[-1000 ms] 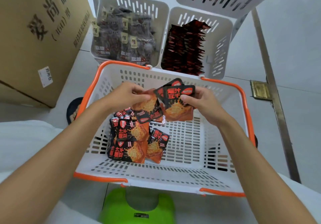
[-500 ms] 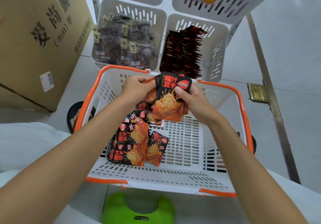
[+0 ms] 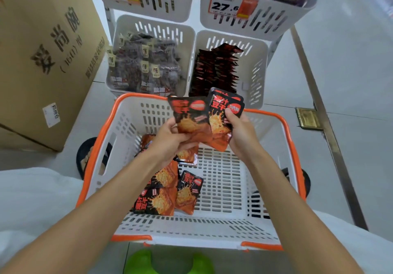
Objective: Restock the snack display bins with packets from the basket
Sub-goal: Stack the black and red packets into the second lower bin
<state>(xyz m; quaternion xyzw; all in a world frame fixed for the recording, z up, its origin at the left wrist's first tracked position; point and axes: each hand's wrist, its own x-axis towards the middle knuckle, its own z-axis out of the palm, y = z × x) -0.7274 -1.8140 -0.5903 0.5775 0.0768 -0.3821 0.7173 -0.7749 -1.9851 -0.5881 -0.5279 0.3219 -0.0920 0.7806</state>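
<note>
Head: packets (image 3: pixel 191 118) gripped between left hand (image 3: pixel 168 142), right hand (image 3: pixel 242 133)

Black-orange packets (image 3: pixel 204 120) fan upright above the white, orange-rimmed basket (image 3: pixel 191 234).

Bare forearms both sides, with the left hand (image 3: pixel 170 139) and right hand (image 3: pixel 242 134) bare as well. Wearing something white, maybe very pale grey: plain smooth cloth (image 3: pixel 32 199) bulging in at the lower left, with another patch (image 3: pixel 361 241) of the same stuff at the lower right. Can't tell whether that's trousers or a long top, tbh. Also got dark footwear on: black rounded shoe or slipper (image 3: pixel 84 146) on the left with a tan bit showing inside, plus a second black one (image 3: pixel 306 180) on the right, both half hidden.
</note>
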